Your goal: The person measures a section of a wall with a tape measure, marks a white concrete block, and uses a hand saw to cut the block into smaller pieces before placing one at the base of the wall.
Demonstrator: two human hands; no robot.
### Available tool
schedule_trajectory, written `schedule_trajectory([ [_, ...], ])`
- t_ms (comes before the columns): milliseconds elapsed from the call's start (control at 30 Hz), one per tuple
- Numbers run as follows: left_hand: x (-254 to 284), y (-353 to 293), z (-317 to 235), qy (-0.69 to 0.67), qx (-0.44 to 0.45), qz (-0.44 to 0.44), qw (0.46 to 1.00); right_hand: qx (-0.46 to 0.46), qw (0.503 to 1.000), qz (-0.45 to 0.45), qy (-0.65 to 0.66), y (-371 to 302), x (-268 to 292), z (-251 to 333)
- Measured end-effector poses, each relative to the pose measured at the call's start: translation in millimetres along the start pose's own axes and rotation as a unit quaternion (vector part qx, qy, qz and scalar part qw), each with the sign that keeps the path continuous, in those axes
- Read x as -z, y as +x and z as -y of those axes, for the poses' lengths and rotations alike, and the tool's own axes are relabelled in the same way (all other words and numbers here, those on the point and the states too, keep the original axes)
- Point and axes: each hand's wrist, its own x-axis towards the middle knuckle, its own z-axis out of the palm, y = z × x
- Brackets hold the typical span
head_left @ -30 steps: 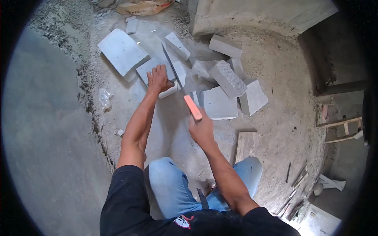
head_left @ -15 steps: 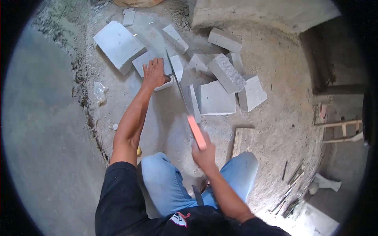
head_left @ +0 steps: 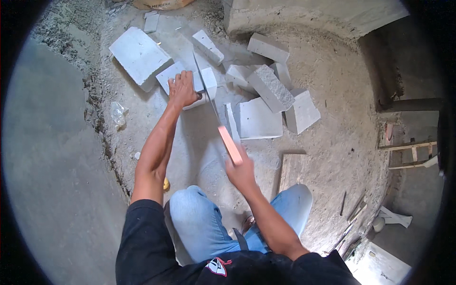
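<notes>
Saw point(head_left: 230, 146) at block point(head_left: 166, 75)'s three-o'clock side; loose blocks point(head_left: 260, 118) beyond; floor point(head_left: 199, 142) stretches toward six.
Left hand point(head_left: 183, 90): fingers spread over block; right hand point(head_left: 241, 167): closed around saw handle.

the saw handle point(head_left: 230, 146) was salmon-orange, the held block point(head_left: 197, 82) pale grey-white, the jeans point(head_left: 199, 218) faded blue, the shirt point(head_left: 147, 237) black.

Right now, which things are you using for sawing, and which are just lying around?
Being used:
left hand, on the pale block
right hand, holding the orange-handled handsaw, blade at that block

Seemingly just lying around, untouched:
other pale blocks
clear plastic bag
flat board
brown sack
</notes>
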Motion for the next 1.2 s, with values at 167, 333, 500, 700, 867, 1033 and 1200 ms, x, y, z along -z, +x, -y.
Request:
schedule_trajectory([
  [167,-9,-2,15,0.007,-0.018,-0.027,0.999,-0.053,0.998,0.032,-0.006,15,0,20],
  [333,-2,7,15,0.006,-0.011,-0.019,1.0,-0.02,0.999,-0.016,0.033,-2,-4,6],
  [500,-16,10,9,0.021,-0.008,-0.028,0.999,-0.024,1.0,-0.005,-0.014,35,5,30],
  [700,0,10,26,0.034,-0.015,-0.066,0.997,0.013,1.0,-0.004,0.021,-41,9,17],
  [867,-6,16,-1,-0.029,-0.009,-0.035,0.999,-0.061,0.997,0.033,-0.025,44,-1,11],
  [1033,-3,3,34,0.023,-0.007,-0.027,0.999,0.038,0.999,0.003,0.014,-30,0,14],
  [1200,-15,20,-7,-0.025,0.002,-0.048,0.999,-0.07,0.997,0.021,-0.037,56,2,12],
])
